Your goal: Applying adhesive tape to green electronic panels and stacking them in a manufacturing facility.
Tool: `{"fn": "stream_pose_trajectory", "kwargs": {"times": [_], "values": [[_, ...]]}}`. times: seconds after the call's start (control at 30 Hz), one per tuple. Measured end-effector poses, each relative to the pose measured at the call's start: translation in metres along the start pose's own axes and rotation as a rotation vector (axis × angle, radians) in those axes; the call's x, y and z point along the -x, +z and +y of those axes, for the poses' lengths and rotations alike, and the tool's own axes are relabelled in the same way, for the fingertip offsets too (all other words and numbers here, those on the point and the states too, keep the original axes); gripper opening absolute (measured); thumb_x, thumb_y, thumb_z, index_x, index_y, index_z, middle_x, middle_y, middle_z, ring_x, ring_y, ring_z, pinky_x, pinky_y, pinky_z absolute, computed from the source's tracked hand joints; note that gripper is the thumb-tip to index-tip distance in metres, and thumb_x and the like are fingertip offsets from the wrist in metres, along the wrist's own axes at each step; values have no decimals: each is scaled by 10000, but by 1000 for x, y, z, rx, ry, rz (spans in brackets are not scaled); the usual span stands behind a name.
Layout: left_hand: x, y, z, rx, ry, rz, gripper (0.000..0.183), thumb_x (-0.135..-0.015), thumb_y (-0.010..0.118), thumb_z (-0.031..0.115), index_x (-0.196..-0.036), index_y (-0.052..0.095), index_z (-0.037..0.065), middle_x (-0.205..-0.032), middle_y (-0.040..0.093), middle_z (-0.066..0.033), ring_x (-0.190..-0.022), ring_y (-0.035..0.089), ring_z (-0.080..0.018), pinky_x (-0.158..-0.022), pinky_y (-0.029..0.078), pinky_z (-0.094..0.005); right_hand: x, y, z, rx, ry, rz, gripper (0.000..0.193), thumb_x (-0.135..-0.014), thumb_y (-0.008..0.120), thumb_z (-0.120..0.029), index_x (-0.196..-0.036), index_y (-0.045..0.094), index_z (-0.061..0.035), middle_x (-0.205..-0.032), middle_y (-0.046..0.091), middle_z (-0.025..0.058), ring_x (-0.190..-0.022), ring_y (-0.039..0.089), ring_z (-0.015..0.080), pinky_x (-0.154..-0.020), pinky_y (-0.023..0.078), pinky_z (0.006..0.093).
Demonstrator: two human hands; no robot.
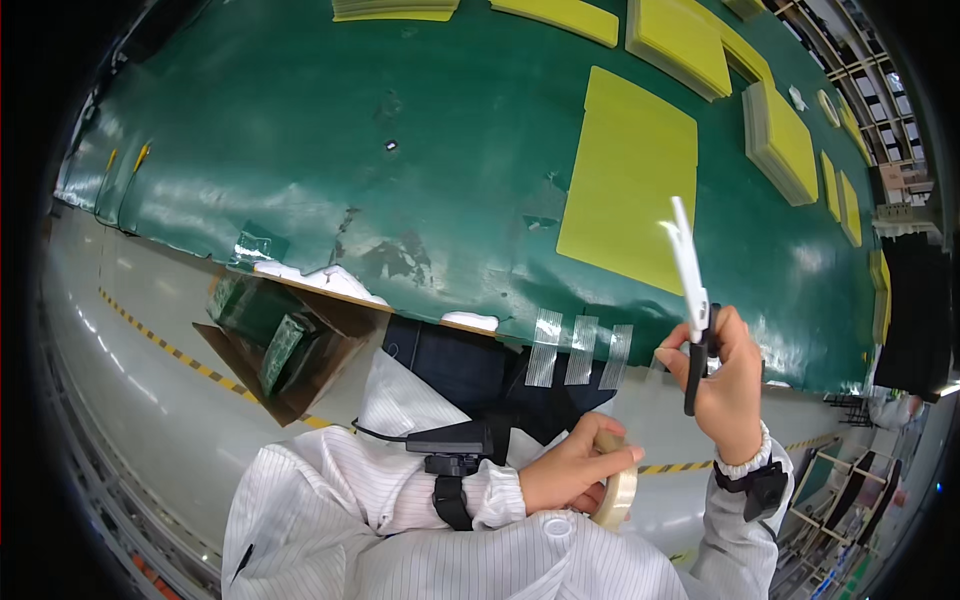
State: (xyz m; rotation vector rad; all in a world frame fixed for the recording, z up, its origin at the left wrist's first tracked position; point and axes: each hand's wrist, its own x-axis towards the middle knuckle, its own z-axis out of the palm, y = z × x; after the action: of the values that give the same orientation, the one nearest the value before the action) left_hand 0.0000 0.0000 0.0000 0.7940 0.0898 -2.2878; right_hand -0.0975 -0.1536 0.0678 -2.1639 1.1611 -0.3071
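My right hand (728, 388) is closed on the black handles of a pair of scissors (689, 270). Their pale blades point away from me and look slightly apart, above the near right corner of a flat yellow sheet (632, 180). Low in front of my body, my left hand (572, 470) grips a roll of translucent tape (619, 494), thumb and fingers around its ring. Between the hands and the table, three short tape strips (581, 350) hang side by side over the front edge of the green table (450, 200).
Stacks of yellow sheets (780, 140) stand along the far and right sides of the table. An open cardboard box (300, 340) sits below the front edge at left. A small shiny piece (391, 146) lies mid-table. Shelving (860, 70) rises at the far right.
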Motion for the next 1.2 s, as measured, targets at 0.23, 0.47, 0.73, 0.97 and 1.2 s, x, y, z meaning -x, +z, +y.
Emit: {"fn": "stream_pose_trajectory", "kwargs": {"times": [0.23,0.47,0.73,0.97,1.2], "values": [[-3,-1,3,76,150,-42,312,-964,534,245,-1178,335,136,-950,493,-102,-795,611,-181,-706,601,-419,-12,9,3,163,-132,20,275,-695,754,5,-807,507,-41,-747,645,52,-650,526,175,-643,398,289],[-7,-1,-3,-24,208,11,232,-977,507,243,-1092,359,107,-861,519,-88,-772,613,-169,-647,604,-380,-9,9,8,238,-95,-6,318,-668,780,-18,-775,483,-58,-935,688,103,-669,469,207,-710,375,309],[-9,-7,-3,-92,236,38,207,-985,492,246,-1068,368,102,-848,560,-97,-743,685,-255,-514,534,-298,-17,1,13,293,-187,78,442,-576,848,-106,-843,497,-72,-809,589,5,-672,468,142,-784,268,315],[-11,-7,-4,-107,287,72,196,-991,477,236,-1103,378,109,-880,571,-97,-769,687,-249,-546,535,-289,8,-75,35,242,-182,-412,795,-525,843,-539,-974,454,-10,-827,492,92,-756,457,260,-799,274,345],[-8,-5,-4,-135,275,85,184,-996,460,240,-1102,377,114,-903,574,-102,-817,681,-252,-622,570,-318,16,-126,31,371,-66,-692,710,-544,816,-601,-831,551,-8,-682,493,62,-621,468,249,-715,320,317]]}}
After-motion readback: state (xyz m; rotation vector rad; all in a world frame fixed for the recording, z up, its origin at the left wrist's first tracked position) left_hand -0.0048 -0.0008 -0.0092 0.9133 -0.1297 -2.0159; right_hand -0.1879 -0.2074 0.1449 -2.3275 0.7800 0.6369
